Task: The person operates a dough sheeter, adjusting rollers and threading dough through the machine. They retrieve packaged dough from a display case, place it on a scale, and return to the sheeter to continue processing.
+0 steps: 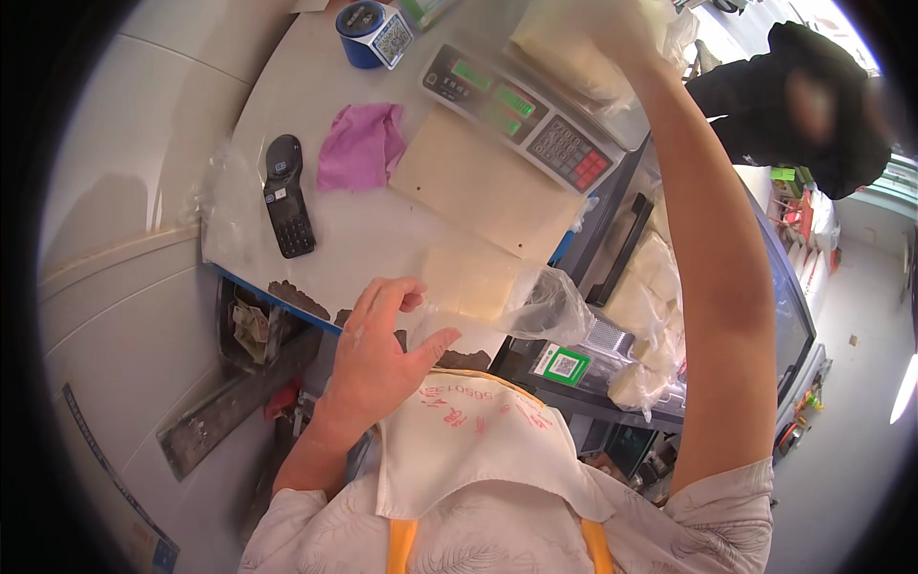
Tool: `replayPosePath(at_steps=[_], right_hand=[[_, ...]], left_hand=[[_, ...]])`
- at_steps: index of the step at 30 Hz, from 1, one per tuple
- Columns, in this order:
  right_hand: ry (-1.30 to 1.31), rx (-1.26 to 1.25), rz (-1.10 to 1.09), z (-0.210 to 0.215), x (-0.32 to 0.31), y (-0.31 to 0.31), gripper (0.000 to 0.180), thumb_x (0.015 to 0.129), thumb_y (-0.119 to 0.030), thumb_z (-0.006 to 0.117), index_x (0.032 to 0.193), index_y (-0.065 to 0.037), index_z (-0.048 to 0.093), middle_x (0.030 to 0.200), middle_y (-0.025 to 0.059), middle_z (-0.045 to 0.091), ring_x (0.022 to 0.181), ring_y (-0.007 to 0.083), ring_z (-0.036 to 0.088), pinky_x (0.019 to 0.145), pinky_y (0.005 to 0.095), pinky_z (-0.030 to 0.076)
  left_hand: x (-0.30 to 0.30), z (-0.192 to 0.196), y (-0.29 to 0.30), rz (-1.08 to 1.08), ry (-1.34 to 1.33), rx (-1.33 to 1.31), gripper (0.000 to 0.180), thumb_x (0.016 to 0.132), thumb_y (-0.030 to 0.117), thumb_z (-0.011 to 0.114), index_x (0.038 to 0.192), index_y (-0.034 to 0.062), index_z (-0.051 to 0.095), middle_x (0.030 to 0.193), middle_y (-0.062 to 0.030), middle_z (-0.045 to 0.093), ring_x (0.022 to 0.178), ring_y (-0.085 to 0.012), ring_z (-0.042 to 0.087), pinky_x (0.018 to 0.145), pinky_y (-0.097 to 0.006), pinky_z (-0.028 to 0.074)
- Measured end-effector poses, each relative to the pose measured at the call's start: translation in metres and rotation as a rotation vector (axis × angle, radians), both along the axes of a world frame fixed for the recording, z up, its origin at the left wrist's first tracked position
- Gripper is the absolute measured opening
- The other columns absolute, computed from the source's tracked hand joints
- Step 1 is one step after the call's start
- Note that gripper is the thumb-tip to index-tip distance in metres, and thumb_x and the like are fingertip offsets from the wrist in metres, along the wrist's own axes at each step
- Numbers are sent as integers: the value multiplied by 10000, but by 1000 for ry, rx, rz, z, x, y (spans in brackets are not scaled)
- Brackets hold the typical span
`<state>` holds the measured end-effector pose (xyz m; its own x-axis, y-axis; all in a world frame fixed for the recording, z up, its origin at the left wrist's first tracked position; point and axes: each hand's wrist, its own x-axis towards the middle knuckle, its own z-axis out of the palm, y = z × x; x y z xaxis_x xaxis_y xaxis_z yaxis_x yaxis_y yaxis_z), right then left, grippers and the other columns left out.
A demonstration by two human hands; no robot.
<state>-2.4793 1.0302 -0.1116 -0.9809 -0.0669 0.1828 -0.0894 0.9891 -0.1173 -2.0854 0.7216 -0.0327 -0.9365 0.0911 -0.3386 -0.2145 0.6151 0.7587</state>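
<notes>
My left hand point(378, 349) is at the near edge of the table, thumb and fingers apart with nothing between them. Just beyond its thumb lies a clear plastic bag point(550, 311) with a pale yellow slab point(469, 280) in it; whether the hand touches the bag I cannot tell. My right arm stretches far forward, and the right hand point(617, 29) is smeared by motion at the top edge. Beneath it, a pale bagged block point(569, 57) rests on the pan of a digital scale point(521, 120) with lit green displays.
A black card terminal point(287, 196), a purple cloth point(360, 148) and a blue round speaker point(368, 33) lie on the table's left. A beige board point(478, 182) lies before the scale. Bagged pale blocks point(645, 316) fill a case at right. Beyond stands a person in black point(765, 105).
</notes>
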Motion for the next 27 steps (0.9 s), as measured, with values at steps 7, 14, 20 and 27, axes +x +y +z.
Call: replayPosePath(at_steps=[7,14,20,27], right_hand=[[269,-199,197,-48,-24,15,251,935,-231,686,971,0,778,984,269,765,958,471,737,892,547,573],[303,39,85,-13,14,-21,211,937,-231,653,1018,-86,783,1051,182,774,1037,373,730,921,458,561],[546,-107,110,-55,-9,18,163,971,-255,637,1035,-129,719,900,72,722,902,305,700,881,413,555],[397,-160,480,-71,-25,22,139,1018,-184,632,1031,-126,757,928,54,749,891,222,709,829,381,566]], left_hand=[[5,-6,3,77,5,10,473,837,116,917,1232,-3,684,1096,-133,723,971,-243,702,907,-374,575],[12,-5,-3,128,-28,9,433,862,125,898,1212,-15,685,1049,-138,726,914,-257,708,847,-385,585],[8,-1,1,159,-70,41,328,877,88,876,1151,-13,728,1036,-109,787,908,-199,737,871,-346,586],[12,1,-4,171,-120,87,261,930,123,836,1120,-20,730,992,-118,791,864,-222,743,816,-356,587]])
